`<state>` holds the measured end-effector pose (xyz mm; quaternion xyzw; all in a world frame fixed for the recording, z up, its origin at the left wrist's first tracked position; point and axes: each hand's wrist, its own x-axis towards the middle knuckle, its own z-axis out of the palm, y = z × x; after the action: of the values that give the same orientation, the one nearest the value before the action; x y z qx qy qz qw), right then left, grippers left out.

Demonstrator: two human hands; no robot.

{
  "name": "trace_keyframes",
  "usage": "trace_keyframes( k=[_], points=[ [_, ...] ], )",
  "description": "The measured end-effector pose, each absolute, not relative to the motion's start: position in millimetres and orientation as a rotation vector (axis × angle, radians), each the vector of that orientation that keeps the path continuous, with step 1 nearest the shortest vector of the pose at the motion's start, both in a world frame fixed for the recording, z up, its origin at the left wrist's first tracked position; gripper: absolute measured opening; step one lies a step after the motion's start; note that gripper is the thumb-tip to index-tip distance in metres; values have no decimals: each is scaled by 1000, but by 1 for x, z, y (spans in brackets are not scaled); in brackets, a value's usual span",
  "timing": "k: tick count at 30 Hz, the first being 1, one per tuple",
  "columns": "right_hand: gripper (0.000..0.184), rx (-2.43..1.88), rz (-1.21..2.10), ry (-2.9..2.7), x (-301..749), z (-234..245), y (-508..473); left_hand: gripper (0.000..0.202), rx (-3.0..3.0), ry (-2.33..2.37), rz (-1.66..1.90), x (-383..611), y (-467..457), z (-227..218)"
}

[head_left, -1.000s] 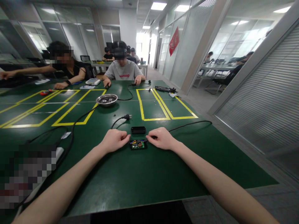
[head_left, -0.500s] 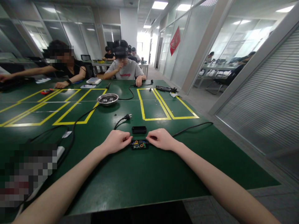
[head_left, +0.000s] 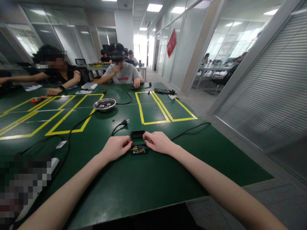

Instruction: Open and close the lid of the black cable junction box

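A small opened black adapter point(head_left: 138, 149) with its circuit board showing lies on the green table point(head_left: 148, 179) between my hands. My left hand point(head_left: 116, 147) is curled at its left end, fingers closed against it. At the adapter's right end rests my right hand point(head_left: 158, 141), fingers pinched; a black cable point(head_left: 192, 128) runs off to the right from there. Just behind the adapter lies its black cover point(head_left: 137, 134). A black cord with a plug point(head_left: 124, 122) lies a little further back.
A metal bowl point(head_left: 104, 104) with small parts stands at mid table. Yellow tape rectangles point(head_left: 153, 108) mark the table top. Two people sit at the far side, and a black tool point(head_left: 164, 91) lies at the far right. Black cables and a white power strip point(head_left: 51, 164) lie left.
The view has shifted a little. My hands stay at the two ends of the adapter, and both have crept slightly further over it, towards the black cover.
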<state>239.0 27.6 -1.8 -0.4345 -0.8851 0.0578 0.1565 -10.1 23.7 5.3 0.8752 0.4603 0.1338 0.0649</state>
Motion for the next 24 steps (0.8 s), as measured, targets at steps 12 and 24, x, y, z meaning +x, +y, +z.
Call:
trace_keyframes(
  k=[12,24],
  points=[
    [35,-1155,104,-2395,245,-19,41,75,2791,1059,534,-25,33,-6],
    [56,-852,765,-2202,253,-17,38,47,2674,1004,625,-17,21,4]
  ],
)
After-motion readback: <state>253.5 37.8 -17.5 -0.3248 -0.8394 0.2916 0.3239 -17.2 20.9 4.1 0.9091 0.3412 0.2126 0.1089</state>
